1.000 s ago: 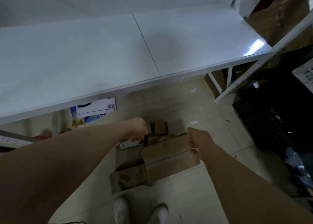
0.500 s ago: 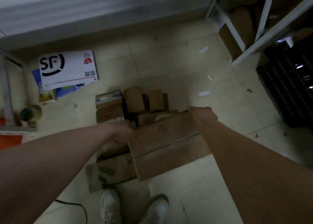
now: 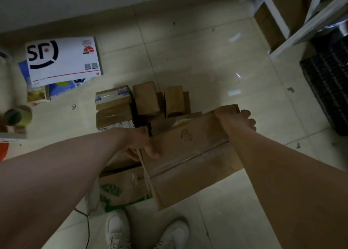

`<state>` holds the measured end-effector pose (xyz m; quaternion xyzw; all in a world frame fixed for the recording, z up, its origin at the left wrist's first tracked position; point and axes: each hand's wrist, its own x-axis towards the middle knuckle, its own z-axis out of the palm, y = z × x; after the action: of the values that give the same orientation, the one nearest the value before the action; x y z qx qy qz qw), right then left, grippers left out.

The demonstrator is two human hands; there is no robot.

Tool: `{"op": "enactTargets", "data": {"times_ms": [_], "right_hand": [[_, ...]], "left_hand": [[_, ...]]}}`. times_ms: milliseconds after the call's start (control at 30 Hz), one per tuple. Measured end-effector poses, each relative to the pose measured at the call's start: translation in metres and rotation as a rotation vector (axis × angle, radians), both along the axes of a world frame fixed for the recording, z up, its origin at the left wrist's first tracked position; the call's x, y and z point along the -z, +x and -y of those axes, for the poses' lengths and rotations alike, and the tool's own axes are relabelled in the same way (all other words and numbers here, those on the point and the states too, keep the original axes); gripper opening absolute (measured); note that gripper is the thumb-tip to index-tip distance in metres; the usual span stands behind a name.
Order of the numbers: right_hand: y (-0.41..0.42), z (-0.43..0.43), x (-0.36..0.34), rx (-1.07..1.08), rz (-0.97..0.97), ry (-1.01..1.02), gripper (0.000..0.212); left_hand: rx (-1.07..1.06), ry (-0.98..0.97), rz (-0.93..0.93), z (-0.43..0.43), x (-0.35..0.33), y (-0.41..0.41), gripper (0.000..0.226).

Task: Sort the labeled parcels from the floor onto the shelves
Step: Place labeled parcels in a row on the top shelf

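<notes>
Clearly, parcel (image 3: 188, 154) gripped between fingers (image 3: 151, 151).

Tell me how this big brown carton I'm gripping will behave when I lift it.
The carton is probably stiff: its panels look flat and its edges straight. It is likely awkward rather than slippery, since the left hand and right hand grip opposite ends of plain cardboard. Weight cannot be judged.

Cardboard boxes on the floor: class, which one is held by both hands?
The big flat box nearest the shoes: the left hand grips its left edge, the right hand its far corner. The smaller boxes beyond are not held.
</notes>
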<state>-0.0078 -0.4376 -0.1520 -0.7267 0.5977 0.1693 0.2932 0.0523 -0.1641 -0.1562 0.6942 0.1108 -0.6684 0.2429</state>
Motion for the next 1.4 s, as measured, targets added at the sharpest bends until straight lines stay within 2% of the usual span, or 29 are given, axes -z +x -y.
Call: {"op": "enactTargets", "data": {"times_ms": [67,133,300,500,667,733,867,933,1033,1100,1200,1300,1400], "right_hand": [[-0.002,0.003,-0.009,0.000,-0.004,-0.041,0.089],[-0.001,0.006,-0.026,0.019,0.019,-0.058,0.094],[0.007,0.018,-0.108,0.088,0.107,-0.117,0.093],[0.019,0.026,-0.262,0.146,0.185,-0.179,0.089],[0.011,0.020,-0.410,0.183,0.268,-0.176,0.100],[0.008,0.017,-0.471,0.194,0.332,-0.186,0.102],[0.000,0.013,-0.585,0.237,0.481,-0.242,0.091],[-0.006,0.010,-0.632,0.257,0.564,-0.254,0.097],[-0.022,0.005,-0.689,0.309,0.711,-0.206,0.111],[-0.032,0.000,-0.721,0.356,0.837,-0.134,0.117],[-0.042,-0.010,-0.764,0.440,1.024,-0.061,0.119],[-0.048,-0.025,-0.799,0.482,1.092,-0.038,0.132],[-0.054,-0.038,-0.826,0.487,1.145,-0.003,0.136]], "left_hand": [[0.023,-0.029,-0.046,-0.001,-0.009,0.003,0.069],[0.062,-0.047,-0.054,0.003,-0.027,0.009,0.061],[0.099,-0.099,0.007,0.018,-0.108,0.035,0.071],[0.136,-0.165,0.118,0.030,-0.262,0.062,0.063],[0.212,-0.222,0.207,0.028,-0.412,0.071,0.051],[0.236,-0.258,0.294,0.025,-0.472,0.071,0.055],[0.256,-0.333,0.453,0.018,-0.585,0.069,0.058],[0.270,-0.364,0.512,0.014,-0.633,0.069,0.062],[0.296,-0.394,0.637,0.009,-0.696,0.064,0.080],[0.312,-0.406,0.778,0.008,-0.731,0.058,0.082],[0.361,-0.396,1.083,0.004,-0.775,0.051,0.088],[0.443,-0.391,1.337,-0.006,-0.809,0.051,0.094],[0.461,-0.405,1.493,-0.020,-0.833,0.049,0.101]]}}
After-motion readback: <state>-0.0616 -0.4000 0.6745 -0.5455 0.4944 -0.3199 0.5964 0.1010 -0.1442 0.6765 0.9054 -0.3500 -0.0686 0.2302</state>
